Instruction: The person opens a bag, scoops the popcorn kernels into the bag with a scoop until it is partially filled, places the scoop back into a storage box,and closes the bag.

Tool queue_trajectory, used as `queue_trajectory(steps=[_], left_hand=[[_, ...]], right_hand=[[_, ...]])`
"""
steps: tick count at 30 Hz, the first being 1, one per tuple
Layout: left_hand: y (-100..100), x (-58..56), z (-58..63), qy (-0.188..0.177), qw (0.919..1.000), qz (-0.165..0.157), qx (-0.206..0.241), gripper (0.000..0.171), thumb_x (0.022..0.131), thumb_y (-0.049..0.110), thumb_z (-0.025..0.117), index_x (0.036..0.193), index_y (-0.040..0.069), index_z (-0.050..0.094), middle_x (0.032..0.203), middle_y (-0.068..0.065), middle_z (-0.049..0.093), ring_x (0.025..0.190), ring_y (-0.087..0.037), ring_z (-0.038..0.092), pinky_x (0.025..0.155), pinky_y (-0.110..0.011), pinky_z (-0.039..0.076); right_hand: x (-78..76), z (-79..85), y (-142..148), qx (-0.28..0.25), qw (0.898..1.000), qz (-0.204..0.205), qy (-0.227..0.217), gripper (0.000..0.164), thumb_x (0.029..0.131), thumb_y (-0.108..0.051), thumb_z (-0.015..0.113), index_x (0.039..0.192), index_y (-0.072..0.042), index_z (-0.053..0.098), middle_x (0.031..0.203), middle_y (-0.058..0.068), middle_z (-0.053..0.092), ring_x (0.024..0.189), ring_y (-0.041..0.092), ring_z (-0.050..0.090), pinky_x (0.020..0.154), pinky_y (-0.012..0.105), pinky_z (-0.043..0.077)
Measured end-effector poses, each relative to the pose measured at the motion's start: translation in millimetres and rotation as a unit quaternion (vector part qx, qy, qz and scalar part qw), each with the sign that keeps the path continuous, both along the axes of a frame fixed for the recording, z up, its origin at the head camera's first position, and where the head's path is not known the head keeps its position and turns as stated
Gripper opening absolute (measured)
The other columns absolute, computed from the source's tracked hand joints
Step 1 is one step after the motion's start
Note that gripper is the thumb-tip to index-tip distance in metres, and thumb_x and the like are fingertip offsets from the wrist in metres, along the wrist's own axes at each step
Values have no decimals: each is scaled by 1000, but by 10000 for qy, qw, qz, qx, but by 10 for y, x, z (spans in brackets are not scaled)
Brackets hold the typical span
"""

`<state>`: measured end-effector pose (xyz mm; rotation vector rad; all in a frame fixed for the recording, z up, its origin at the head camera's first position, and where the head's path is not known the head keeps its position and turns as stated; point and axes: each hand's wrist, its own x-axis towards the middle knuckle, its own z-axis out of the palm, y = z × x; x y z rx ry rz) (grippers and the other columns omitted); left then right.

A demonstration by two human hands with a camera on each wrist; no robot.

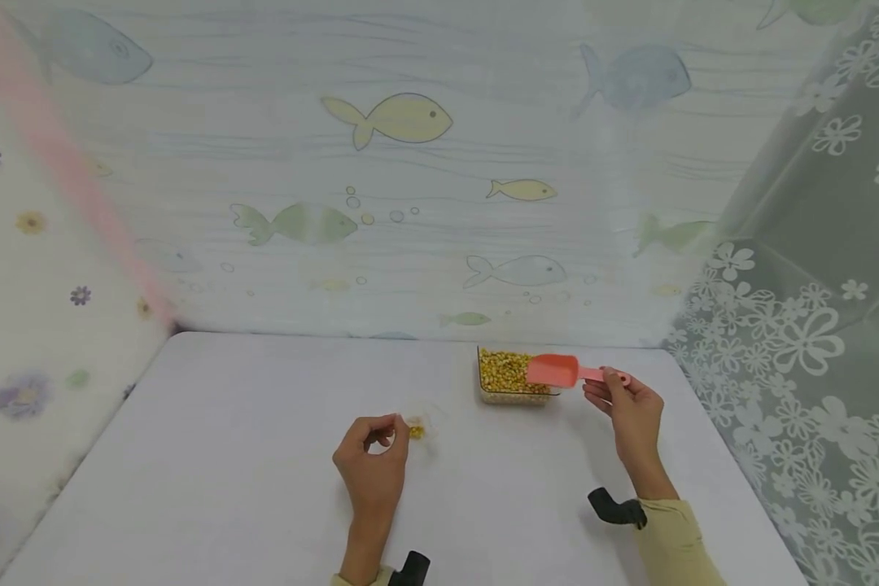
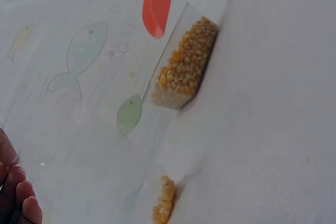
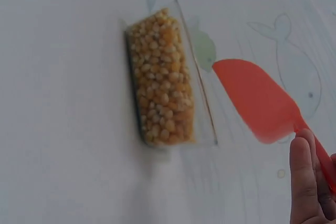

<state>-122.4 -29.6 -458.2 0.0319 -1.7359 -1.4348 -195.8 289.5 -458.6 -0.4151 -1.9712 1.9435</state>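
My right hand [image 1: 636,413] grips a coral-red scoop [image 1: 554,370] by its handle, above the right side of a clear rectangular container [image 1: 514,399]. Yellow corn kernels [image 3: 160,82] fill much of that container. No kernels show on the scoop. Nearer the middle of the table, my left hand [image 1: 375,464] pinches the edge of a thin see-through bag [image 1: 432,419] between thumb and fingertips. A small heap of kernels [image 2: 165,203] lies at the bottom of the bag, against the table. The bag's outline is faint and partly hidden by the hand.
A white table [image 1: 227,456] carries everything. Behind it hangs a fish-print sheet [image 1: 410,244], with a flower-print sheet [image 1: 29,342] on the left and a lacy floral curtain [image 1: 798,342] on the right. Black wrist mounts [image 1: 615,509] stick out from the sleeves.
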Motion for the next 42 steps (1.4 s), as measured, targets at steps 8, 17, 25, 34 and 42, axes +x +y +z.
queue_trajectory(steps=[8,17,25,34,42], left_hand=[[-22,-101,-214,-135,9999,60,-66,15,75,-18,73,79,-4,72,71,-10,68,59,-28,56,56,-24,47],[9,-6,3,23,10000,6,-84,15,75,-19,72,78,-5,70,70,-13,68,59,-29,56,56,-25,48],[-21,-75,-175,23,9999,-19,-162,15,75,-17,74,79,-3,72,71,-9,69,59,-29,57,55,-25,48],[-30,-83,-249,31,9999,-121,-107,16,77,-14,75,81,2,74,74,-5,70,62,-18,58,57,-21,48],[-35,-69,-242,10,9998,-163,-69,16,79,-12,75,82,4,75,74,-6,70,63,-18,59,58,-19,48]], right_hand=[[-181,30,-73,1846,9801,10,732,27,101,-13,64,107,12,69,90,25,73,65,-4,69,63,18,58],[-247,52,-181,2219,9732,295,519,23,100,-11,63,104,11,70,90,30,73,63,-3,68,61,15,57],[-333,-41,-70,997,9912,595,-631,36,104,-20,58,119,12,64,88,12,76,70,2,72,69,22,60],[-370,-142,48,-643,9852,789,-1382,38,106,-19,54,131,10,54,78,-7,73,76,4,73,77,21,60],[-330,-221,98,-1843,9671,990,-1445,17,105,-14,55,117,-2,56,79,-3,75,80,6,74,82,22,59]])
